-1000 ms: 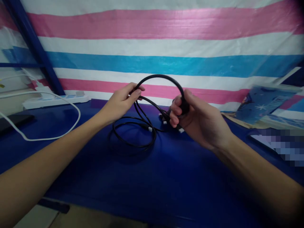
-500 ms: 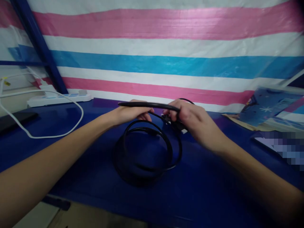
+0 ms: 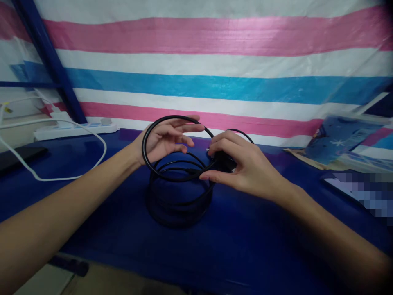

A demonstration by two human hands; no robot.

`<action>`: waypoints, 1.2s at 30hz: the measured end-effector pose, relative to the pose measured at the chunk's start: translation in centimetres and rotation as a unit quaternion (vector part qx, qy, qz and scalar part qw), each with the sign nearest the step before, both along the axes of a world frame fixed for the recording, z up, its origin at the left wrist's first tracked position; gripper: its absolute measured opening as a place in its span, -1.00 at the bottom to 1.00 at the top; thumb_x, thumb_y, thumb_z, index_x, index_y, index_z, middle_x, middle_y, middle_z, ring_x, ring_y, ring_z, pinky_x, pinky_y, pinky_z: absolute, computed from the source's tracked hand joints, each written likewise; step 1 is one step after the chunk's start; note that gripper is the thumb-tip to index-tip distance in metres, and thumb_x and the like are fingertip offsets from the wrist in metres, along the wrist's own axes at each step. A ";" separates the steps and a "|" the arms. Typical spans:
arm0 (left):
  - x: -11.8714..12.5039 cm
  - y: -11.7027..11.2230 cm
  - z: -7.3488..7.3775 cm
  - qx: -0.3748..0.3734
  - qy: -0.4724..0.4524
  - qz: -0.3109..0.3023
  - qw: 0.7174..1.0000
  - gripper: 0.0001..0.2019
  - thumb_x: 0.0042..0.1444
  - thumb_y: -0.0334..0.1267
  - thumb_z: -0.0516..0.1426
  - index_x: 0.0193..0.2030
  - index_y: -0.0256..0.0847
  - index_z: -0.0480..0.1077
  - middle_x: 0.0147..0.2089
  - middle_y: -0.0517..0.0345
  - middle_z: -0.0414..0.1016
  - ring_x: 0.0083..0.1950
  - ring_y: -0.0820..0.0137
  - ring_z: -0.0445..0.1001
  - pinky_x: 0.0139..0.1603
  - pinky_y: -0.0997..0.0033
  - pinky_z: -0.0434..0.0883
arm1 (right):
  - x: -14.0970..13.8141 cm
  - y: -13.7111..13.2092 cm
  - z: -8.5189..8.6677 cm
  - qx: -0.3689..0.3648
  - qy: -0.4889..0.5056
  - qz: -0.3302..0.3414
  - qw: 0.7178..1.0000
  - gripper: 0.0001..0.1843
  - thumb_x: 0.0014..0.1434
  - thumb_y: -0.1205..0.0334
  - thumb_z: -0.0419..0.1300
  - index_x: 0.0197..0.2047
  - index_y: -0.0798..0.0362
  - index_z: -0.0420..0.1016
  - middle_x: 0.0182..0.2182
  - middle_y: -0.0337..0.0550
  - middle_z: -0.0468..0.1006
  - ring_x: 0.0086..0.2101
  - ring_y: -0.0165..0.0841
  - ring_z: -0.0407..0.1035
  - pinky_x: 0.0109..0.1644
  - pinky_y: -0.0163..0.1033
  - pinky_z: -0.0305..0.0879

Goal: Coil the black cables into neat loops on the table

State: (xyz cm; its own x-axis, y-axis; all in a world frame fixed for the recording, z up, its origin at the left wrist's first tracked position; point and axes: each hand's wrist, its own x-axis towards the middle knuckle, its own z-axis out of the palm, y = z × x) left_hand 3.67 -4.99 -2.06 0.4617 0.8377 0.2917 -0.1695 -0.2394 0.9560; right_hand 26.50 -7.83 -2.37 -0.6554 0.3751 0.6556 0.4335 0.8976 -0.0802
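Observation:
A black cable [image 3: 172,179] rises in a tilted loop between my hands. My left hand [image 3: 166,141] is behind this loop, fingers spread and slightly curled, with the cable passing in front of its palm. My right hand [image 3: 242,157] pinches the cable at the loop's right side, thumb below and fingers above. Under its fingers sits a dark, block-like piece [image 3: 225,162], mostly hidden, so its kind is unclear. Below the raised loop, more turns of the cable form a coil on the blue tabletop [image 3: 123,221]. A thin black strand arcs behind my right hand.
A white power strip [image 3: 76,132] with a plugged-in white cable [image 3: 58,179] lies at the left, near a flat black object [image 3: 23,157]. On the right are a blue printed package [image 3: 340,137] and a phone-like, pixelated device [image 3: 334,184]. A striped sheet [image 3: 196,86] hangs behind.
The cable's held part has swung from a nearly flat arc into a raised round loop. My left hand has turned and spread its fingers; my right hand has shifted its grip lower.

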 end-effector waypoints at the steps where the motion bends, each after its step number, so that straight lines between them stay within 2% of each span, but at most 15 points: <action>1: -0.4 0.2 0.1 -0.006 -0.003 0.009 1.000 -0.57 0.09 -0.33 -0.03 0.12 -0.16 0.35 0.17 0.00 0.42 -0.19 0.37 0.50 -0.28 0.39 0.43 | 0.0 0.1 -0.1 0.004 0.004 0.006 1.000 -0.60 0.07 -0.06 0.30 -0.24 0.09 0.38 -0.22 -0.05 0.44 -0.22 -0.28 0.35 -0.21 -0.24 0.26; 4: -1.2 0.2 0.5 -0.047 0.008 0.013 0.999 -0.54 0.23 0.00 -0.14 0.00 -0.20 0.41 0.05 -0.06 0.50 -0.27 0.32 0.51 -0.42 0.38 0.43 | 0.0 0.1 -0.2 0.008 -0.012 0.026 1.000 -0.69 0.10 0.05 0.31 -0.24 0.09 0.38 -0.16 -0.03 0.46 -0.17 -0.27 0.36 -0.15 -0.23 0.29; 6: -1.3 0.1 0.8 -0.063 0.036 0.005 0.997 -0.58 0.19 0.09 -0.03 -0.14 -0.22 0.42 -0.09 -0.03 0.55 -0.37 0.37 0.51 -0.51 0.43 0.41 | 0.0 0.1 -0.3 0.009 -0.027 0.023 0.999 -0.76 0.15 0.16 0.27 -0.17 0.08 0.38 -0.17 -0.05 0.48 -0.17 -0.27 0.38 -0.13 -0.21 0.31; 8: -1.2 0.0 0.8 -0.060 0.071 -0.004 0.996 -0.77 0.08 -0.12 0.18 -0.19 -0.19 0.37 -0.18 0.07 0.55 -0.44 0.44 0.50 -0.56 0.50 0.39 | 0.0 0.0 -0.3 0.001 -0.025 0.009 1.000 -0.75 0.18 0.26 0.24 -0.08 0.06 0.36 -0.16 -0.07 0.50 -0.16 -0.27 0.40 -0.11 -0.19 0.33; 11: -0.8 0.3 0.3 -0.039 0.125 0.016 0.991 -0.67 -0.07 -0.44 0.24 -0.13 -0.17 0.34 -0.19 0.14 0.53 -0.52 0.54 0.45 -0.60 0.59 0.33 | 0.1 0.3 -0.3 -0.065 0.007 -0.009 0.998 -0.64 0.17 0.31 0.22 0.04 0.04 0.32 -0.04 -0.04 0.46 -0.13 -0.26 0.42 -0.10 -0.16 0.37; 14: -0.1 0.7 -0.3 0.003 0.192 0.071 0.979 -0.71 0.01 -0.41 0.18 -0.07 -0.24 0.37 -0.18 0.06 0.53 -0.55 0.59 0.40 -0.61 0.59 0.27 | 0.2 0.8 -0.5 -0.180 0.082 -0.026 0.980 -0.41 0.14 0.33 0.20 0.22 0.03 0.14 0.12 0.06 0.35 -0.21 -0.28 0.46 -0.15 -0.13 0.43; 16: 0.6 0.5 -0.6 0.062 0.234 0.104 0.965 -0.67 0.03 -0.36 0.19 -0.02 -0.27 0.36 -0.14 0.00 0.53 -0.46 0.53 0.44 -0.52 0.55 0.32 | 0.1 1.3 -0.8 -0.240 0.134 -0.053 0.960 -0.27 0.11 0.34 0.21 0.30 0.01 0.03 0.17 0.13 0.29 -0.26 -0.29 0.47 -0.17 -0.10 0.44; 18: 1.4 -0.2 -0.8 0.166 0.285 0.148 0.933 -0.52 0.01 -0.32 0.21 0.12 -0.22 0.30 -0.09 -0.01 0.52 -0.32 0.44 0.49 -0.35 0.47 0.39 | -0.2 1.6 -1.1 -0.282 0.177 -0.083 0.939 -0.29 0.09 0.34 0.22 0.28 0.04 0.08 0.10 0.13 0.37 -0.27 -0.27 0.47 -0.21 -0.09 0.44; 20: 2.3 -1.1 -1.0 0.287 0.354 0.193 0.869 -0.35 0.02 -0.29 0.22 0.27 -0.09 0.16 -0.02 0.03 0.49 -0.23 0.38 0.48 -0.20 0.37 0.39 | -0.5 1.7 -1.3 -0.321 0.198 -0.095 0.921 -0.50 0.10 0.33 0.20 0.13 0.11 0.26 -0.11 0.06 0.50 -0.33 -0.28 0.46 -0.29 -0.14 0.42; 22: 3.2 -2.0 -1.2 0.375 0.432 0.217 0.791 -0.31 0.08 -0.25 0.18 0.35 0.05 0.05 0.04 0.05 0.45 -0.23 0.34 0.47 -0.18 0.32 0.36 | -1.0 1.4 -1.2 -0.329 0.202 -0.072 0.920 -0.75 0.15 0.29 0.17 -0.08 0.13 0.38 -0.31 -0.06 0.52 -0.39 -0.33 0.41 -0.35 -0.20 0.36; 24: 3.9 -2.6 -1.4 0.408 0.478 0.222 0.746 -0.34 0.15 -0.24 0.11 0.37 0.11 0.01 0.10 0.03 0.39 -0.20 0.30 0.48 -0.22 0.32 0.35 | -1.5 1.0 -0.9 -0.313 0.190 -0.054 0.929 -0.86 0.21 0.24 0.12 -0.24 0.13 0.42 -0.42 -0.13 0.49 -0.44 -0.39 0.36 -0.40 -0.26 0.30; 27: 4.4 -2.9 -1.6 0.390 0.495 0.222 0.744 -0.39 0.18 -0.25 0.05 0.38 0.06 0.03 0.11 0.00 0.39 -0.10 0.23 0.48 -0.19 0.30 0.36 | -2.1 0.4 -0.8 -0.321 0.163 -0.083 0.929 -0.79 0.23 0.18 0.10 -0.32 0.15 0.42 -0.46 -0.16 0.47 -0.58 -0.49 0.25 -0.55 -0.33 0.16; 30: 4.3 -2.6 -1.7 0.361 0.514 0.231 0.743 -0.49 0.16 -0.29 0.03 0.28 -0.02 0.21 0.04 0.04 0.47 -0.04 0.17 0.48 -0.14 0.25 0.36 | -2.7 0.2 -1.1 -0.375 0.130 -0.122 0.910 -0.77 0.17 0.16 0.18 -0.23 0.18 0.43 -0.43 -0.15 0.49 -0.67 -0.55 0.20 -0.63 -0.36 0.09; 32: 4.1 -2.4 -1.7 0.344 0.543 0.253 0.723 -0.58 0.16 -0.28 0.02 0.17 -0.06 0.33 -0.04 0.04 0.53 -0.09 0.14 0.51 -0.19 0.23 0.35 | -2.9 0.0 -1.2 -0.417 0.126 -0.123 0.891 -0.71 0.13 0.18 0.22 -0.11 0.17 0.43 -0.38 -0.14 0.51 -0.68 -0.56 0.23 -0.64 -0.36 0.13; 36: 3.4 -1.9 -1.4 0.299 0.586 0.337 0.673 -0.63 0.15 0.03 0.05 -0.03 -0.09 0.48 -0.26 0.02 0.58 -0.24 0.09 0.53 -0.33 0.25 0.29 | -3.2 -0.7 -0.9 -0.522 0.189 -0.091 0.827 -0.38 0.03 0.21 0.32 0.15 0.09 0.28 -0.40 -0.17 0.51 -0.61 -0.47 0.33 -0.62 -0.36 0.28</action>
